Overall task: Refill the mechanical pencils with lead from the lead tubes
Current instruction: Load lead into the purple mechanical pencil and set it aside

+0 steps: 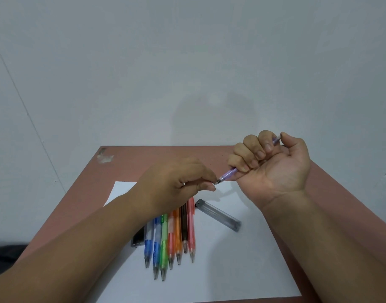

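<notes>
1. Right hand (pixel 273 162), palm toward the camera, fist wrapped round purple pencil (pixel 229 173); thumb on its top end, tip pointing to 8 o'clock.
2. Left hand (pixel 176 184), fingers curled, fingertips pinched at the pencil tip; whether they hold lead, cannot tell.
3. Seven pencils (pixel 172 237) in a row on paper (pixel 220 270), at 6 o'clock of the left hand.
4. Lead tube (pixel 218 215) lies at 3 o'clock of the row, apart.
5. Dark tube (pixel 138 238) at its 9 o'clock.

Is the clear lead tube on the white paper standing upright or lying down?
Lying down. The lead tube rests flat on its side on the white paper, dark cap end pointing away, right of the row of pencils.
</notes>
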A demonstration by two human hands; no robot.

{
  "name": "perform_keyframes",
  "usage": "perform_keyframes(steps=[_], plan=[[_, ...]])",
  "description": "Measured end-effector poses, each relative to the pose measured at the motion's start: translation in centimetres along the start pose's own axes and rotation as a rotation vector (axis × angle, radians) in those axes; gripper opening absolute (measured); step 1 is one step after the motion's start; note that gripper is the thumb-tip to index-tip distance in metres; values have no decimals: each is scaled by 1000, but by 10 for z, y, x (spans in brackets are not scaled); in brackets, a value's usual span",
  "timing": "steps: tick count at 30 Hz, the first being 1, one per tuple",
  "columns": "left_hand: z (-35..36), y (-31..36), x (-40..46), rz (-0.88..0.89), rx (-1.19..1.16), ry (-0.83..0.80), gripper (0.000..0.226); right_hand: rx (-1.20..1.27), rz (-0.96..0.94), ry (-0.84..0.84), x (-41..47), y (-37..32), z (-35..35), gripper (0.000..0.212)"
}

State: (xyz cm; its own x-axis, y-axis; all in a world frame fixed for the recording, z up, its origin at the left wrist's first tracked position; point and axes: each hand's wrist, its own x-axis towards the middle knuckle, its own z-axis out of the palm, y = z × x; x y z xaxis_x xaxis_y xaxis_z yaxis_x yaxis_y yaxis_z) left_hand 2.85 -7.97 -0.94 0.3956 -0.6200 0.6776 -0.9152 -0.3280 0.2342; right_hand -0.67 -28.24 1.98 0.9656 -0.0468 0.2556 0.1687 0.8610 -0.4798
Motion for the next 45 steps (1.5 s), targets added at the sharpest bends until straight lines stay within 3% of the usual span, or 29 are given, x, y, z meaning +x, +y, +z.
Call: perform_keyframes(steps=[12, 15, 24, 30, 34, 36, 40, 45], plan=[[-1, 4, 0, -47, 43, 35, 25, -23, 33, -9, 2, 6, 5, 43], [1, 3, -1, -92, 40, 49, 28, -150, 21, 4, 5, 13, 7, 28], [5, 26, 6, -167, 123, 65, 22, -698, 15, 93, 2, 12, 6, 23], [14, 59, 12, -257, 111, -139, 52, -1212, -120, 236, -9, -22, 15, 19], [30, 79, 13, -138, 73, -400, 69, -1737, -244, 328, -40, -59, -4, 16], [37, 83, 12, -105, 71, -485, 76, -1989, -216, 378, -56, -76, -17, 18], [49, 81, 6, -180, 79, -566, 88, -2153, -57, 488, -78, -101, -37, 29], [60, 85, 6, -141, 160, -624, 93, -2234, 84, 457, -83, -107, -49, 31]])
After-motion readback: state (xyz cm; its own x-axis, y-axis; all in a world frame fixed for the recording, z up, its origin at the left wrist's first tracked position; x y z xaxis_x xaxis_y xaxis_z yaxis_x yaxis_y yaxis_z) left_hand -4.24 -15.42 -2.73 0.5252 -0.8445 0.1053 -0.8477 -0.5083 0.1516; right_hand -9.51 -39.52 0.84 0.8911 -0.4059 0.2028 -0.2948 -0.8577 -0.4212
